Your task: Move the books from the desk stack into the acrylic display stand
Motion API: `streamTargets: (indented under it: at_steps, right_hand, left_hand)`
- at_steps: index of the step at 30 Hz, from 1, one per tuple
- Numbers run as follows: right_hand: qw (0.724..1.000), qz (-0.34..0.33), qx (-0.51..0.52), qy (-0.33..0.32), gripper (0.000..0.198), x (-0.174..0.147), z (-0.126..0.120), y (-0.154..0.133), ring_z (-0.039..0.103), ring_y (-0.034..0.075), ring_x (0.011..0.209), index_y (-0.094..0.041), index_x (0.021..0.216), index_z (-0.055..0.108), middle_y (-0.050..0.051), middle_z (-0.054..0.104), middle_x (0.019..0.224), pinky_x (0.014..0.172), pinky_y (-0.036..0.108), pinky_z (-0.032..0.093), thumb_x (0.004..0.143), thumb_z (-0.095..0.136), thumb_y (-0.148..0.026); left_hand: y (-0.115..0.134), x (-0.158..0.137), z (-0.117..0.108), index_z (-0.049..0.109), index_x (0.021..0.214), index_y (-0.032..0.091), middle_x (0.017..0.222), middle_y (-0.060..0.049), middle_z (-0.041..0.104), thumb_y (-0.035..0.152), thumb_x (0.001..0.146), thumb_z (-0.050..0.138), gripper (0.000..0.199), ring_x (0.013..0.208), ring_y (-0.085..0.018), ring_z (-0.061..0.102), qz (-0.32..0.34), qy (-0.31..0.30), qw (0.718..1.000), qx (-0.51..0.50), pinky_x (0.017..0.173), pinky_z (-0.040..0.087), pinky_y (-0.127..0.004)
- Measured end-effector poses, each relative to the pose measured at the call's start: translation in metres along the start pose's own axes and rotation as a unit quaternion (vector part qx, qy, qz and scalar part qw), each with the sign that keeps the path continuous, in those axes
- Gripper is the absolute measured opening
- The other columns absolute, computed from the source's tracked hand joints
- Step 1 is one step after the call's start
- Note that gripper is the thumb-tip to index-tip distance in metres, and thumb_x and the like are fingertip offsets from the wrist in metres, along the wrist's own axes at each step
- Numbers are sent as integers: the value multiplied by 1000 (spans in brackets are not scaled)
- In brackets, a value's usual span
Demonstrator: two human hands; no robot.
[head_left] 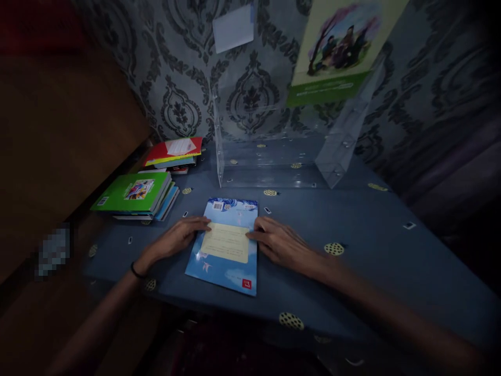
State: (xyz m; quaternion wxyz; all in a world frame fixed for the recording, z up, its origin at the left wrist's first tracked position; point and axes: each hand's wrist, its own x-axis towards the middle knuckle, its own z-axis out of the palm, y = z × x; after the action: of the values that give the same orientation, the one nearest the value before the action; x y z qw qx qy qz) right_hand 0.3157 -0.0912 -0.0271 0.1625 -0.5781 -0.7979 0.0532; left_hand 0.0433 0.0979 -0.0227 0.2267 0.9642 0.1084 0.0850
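A blue book [225, 271] lies on the cloth-covered table before me, back cover up, with a cream text panel, barcodes along its far edge and a small red logo at its near right corner. On its left edge, my left hand [178, 237] grips with the fingertips over the cover; a dark band circles that wrist. My right hand [279, 243] is closed at the right edge, fingers curled and one fingertip on the cover. Whatever lies beneath the book's edges is hidden by the hands and the cover.
To the left are a stack topped by a green book [117, 190] and, behind it, one topped by a red book [160, 152]. A clear acrylic rack [274, 175] stands at the back. Above it is a green-and-cream picture book [329, 91]. A wooden panel [58, 130] borders the left.
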Motion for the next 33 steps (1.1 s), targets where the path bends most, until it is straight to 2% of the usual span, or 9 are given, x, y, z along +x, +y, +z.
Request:
streamTargets:
  at_steps: [3, 5, 7, 11, 15, 19, 25, 33]
  right_hand:
    - [1000, 21, -7, -5, 23, 31, 1, -15, 58, 24, 96, -13, 104, 69, 13, 61, 104, 83, 37, 51, 98, 47, -13]
    - [998, 61, -21, -4, 29, 57, 7, -24, 59, 26, 102, -11, 118, 64, 15, 62, 110, 87, 37, 50, 99, 42, -10]
    - [996, 82, -24, -3, 36, 82, 14, -28, 60, 26, 107, -11, 131, 56, 16, 62, 117, 89, 38, 50, 100, 38, -10]
    - [993, 109, -36, -25, 44, 116, 28, -27, 65, 30, 110, -8, 144, 44, 21, 63, 128, 88, 41, 50, 103, 29, -11]
    - [988, 121, -63, -69, 43, 130, 34, -18, 68, 32, 109, -5, 144, 44, 22, 69, 118, 86, 41, 49, 104, 29, -13]
    - [986, 129, -75, -79, 39, 131, 34, -13, 68, 31, 110, -5, 134, 54, 21, 73, 108, 87, 39, 50, 106, 28, -15]
    - [978, 151, -111, -89, 43, 113, 21, -14, 72, 32, 104, -4, 138, 53, 22, 75, 105, 80, 40, 53, 104, 27, -13]
    - [956, 253, -98, -115, 40, 63, -4, 5, 74, 32, 95, -10, 133, 59, 20, 77, 101, 75, 37, 50, 105, 32, -17]
  left_hand:
    - [-3, 24, 6, 64, 127, 19, 121, -10, 68, 15, 98, 44, 35, 115, -23, 63, -46, 61, 997, 29, 104, 50, -42]
    - [-7, 40, 15, 63, 127, 17, 112, -10, 66, 19, 97, 47, 34, 108, -24, 61, -89, 109, 988, 66, 101, 50, -42]
    - [-12, 52, 24, 63, 126, 16, 110, -10, 63, 21, 97, 49, 33, 104, -24, 59, -116, 133, 980, 93, 99, 50, -42]
    - [-16, 57, 38, 65, 119, 17, 110, -11, 62, 22, 100, 44, 29, 104, -24, 56, -128, 153, 970, 140, 97, 49, -42]
    - [-12, 54, 45, 64, 123, 17, 114, -12, 62, 22, 102, 42, 30, 105, -25, 55, -132, 163, 959, 191, 96, 48, -42]
    - [-11, 54, 46, 61, 132, 17, 117, -13, 62, 22, 102, 42, 36, 107, -27, 55, -132, 160, 958, 198, 96, 47, -43]
    - [-9, 53, 45, 60, 134, 15, 118, -14, 62, 22, 102, 41, 38, 108, -28, 55, -134, 154, 956, 213, 96, 47, -45]
    - [-9, 52, 45, 61, 134, 17, 117, -15, 62, 23, 103, 39, 39, 109, -28, 55, -128, 161, 956, 207, 98, 47, -47]
